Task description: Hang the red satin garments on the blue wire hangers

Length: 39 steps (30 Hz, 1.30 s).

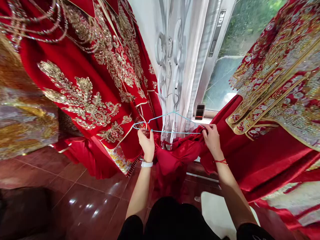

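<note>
My hands hold a light blue wire coat hanger (pixel 175 132) level in front of me, its hook rising at the middle. My left hand (pixel 146 143) pinches the hanger's left end, where a thin red strap also runs. My right hand (pixel 212 139) grips a fold of red satin garment (pixel 172 156) at the hanger's right end, and that end is hidden in the cloth. The satin hangs bunched below the hanger. A white watch (pixel 146 164) sits on my left wrist, and a red string (pixel 221 161) circles my right wrist.
Gold-embroidered red gowns hang close on both sides, one at left (pixel 82 93) and one at right (pixel 282 83). Ahead are a white curtain (pixel 187 66), a silver metal window grille (pixel 170 56) and a window (pixel 225 66). Below lie a glossy brown tile floor (pixel 92 203) and a white mat (pixel 220 213).
</note>
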Motion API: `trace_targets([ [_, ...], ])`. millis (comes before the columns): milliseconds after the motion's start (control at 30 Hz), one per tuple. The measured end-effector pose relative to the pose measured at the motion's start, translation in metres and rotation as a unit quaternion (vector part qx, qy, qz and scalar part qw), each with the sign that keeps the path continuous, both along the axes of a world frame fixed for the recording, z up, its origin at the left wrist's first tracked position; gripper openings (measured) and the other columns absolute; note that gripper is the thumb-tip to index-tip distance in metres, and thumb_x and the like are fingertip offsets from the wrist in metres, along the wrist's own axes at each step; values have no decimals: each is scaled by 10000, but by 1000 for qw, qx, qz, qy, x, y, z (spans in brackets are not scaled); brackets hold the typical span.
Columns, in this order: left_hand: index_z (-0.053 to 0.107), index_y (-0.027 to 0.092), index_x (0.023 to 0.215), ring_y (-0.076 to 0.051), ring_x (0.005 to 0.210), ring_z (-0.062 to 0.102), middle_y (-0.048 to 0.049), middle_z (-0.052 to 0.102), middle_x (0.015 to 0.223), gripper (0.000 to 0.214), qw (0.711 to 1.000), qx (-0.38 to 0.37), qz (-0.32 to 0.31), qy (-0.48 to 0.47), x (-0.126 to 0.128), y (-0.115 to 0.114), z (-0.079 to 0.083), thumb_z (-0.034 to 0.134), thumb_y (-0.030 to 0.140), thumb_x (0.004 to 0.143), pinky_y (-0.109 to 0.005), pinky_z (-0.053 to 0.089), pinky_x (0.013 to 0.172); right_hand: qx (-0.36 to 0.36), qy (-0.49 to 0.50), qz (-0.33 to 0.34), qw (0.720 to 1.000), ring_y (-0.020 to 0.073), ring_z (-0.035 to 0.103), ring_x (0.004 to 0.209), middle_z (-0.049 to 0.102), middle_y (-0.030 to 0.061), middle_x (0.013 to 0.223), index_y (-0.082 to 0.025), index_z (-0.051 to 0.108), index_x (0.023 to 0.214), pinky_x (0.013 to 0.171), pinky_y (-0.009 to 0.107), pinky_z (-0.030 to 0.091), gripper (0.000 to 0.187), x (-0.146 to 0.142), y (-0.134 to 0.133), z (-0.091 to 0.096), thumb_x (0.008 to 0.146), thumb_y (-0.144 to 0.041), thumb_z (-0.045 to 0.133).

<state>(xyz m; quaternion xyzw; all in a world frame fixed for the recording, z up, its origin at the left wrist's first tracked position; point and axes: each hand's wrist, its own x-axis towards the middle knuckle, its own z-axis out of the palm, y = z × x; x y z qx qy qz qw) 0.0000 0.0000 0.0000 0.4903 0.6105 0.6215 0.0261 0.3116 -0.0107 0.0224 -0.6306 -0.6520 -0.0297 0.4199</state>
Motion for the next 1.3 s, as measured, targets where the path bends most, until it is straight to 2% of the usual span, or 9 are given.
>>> trace_targets([
  [233,608,178,924,-174,733,606,-59,656,899,113,996,-20,-66,49,-23,4,15,630,287,903,-293,489,722,-41,-9,83,996,268,647,1000,668,126,1084,-191,707,1207,926,411,526,423,10,0,2,931,-204,386],
  [467,630,183,900,-213,872,622,-88,667,949,137,982,-9,-146,122,-39,-1,28,518,243,949,-324,466,828,-46,-26,11,999,320,649,1148,658,154,1331,-185,716,1223,932,440,529,448,4,-7,9,927,-214,381],
  [567,624,194,862,-209,870,602,-66,656,915,148,975,-10,-191,113,-52,-8,33,534,279,943,-321,455,837,-43,25,16,999,306,665,1148,722,135,1249,-173,742,1182,973,427,512,464,3,-7,10,911,-207,367],
  [700,597,203,800,-183,795,551,-25,609,829,186,961,-17,-275,26,-58,-8,36,589,350,913,-306,440,804,-73,51,19,996,290,707,1048,782,109,1099,-181,786,1073,947,400,509,464,8,-3,16,880,-203,365],
  [833,570,202,790,-154,753,546,-3,592,791,241,923,-17,-356,-142,-56,-5,32,674,412,845,-286,449,780,-69,46,21,996,277,721,971,791,107,1060,-184,795,1043,900,377,510,464,14,-1,23,864,-194,367],
  [933,516,207,766,-132,681,542,20,570,724,298,899,-22,-372,-231,-59,-8,34,707,431,811,-268,463,723,-67,45,23,996,267,721,938,793,97,1048,-198,797,1027,870,362,508,449,18,-1,27,868,-195,377],
  [1133,568,189,816,-93,530,528,59,571,586,263,891,-137,-411,-138,-70,-20,62,797,245,699,-212,429,585,-46,21,28,998,244,692,924,771,86,1015,-216,776,874,789,318,475,403,18,-4,32,902,-182,375],
  [1233,547,215,905,-92,489,525,83,559,542,293,872,-111,-404,-253,-65,-22,68,770,234,716,-201,439,552,-28,-21,13,999,222,657,837,738,97,1045,-205,745,855,673,296,414,382,12,-8,32,944,-207,374],
  [1300,539,235,976,-85,493,528,86,578,578,364,837,-95,-394,-369,-59,-22,68,769,216,694,-182,439,521,-21,-43,2,999,205,627,785,718,95,1037,-201,729,866,622,290,368,361,10,-10,32,958,-216,380],
])
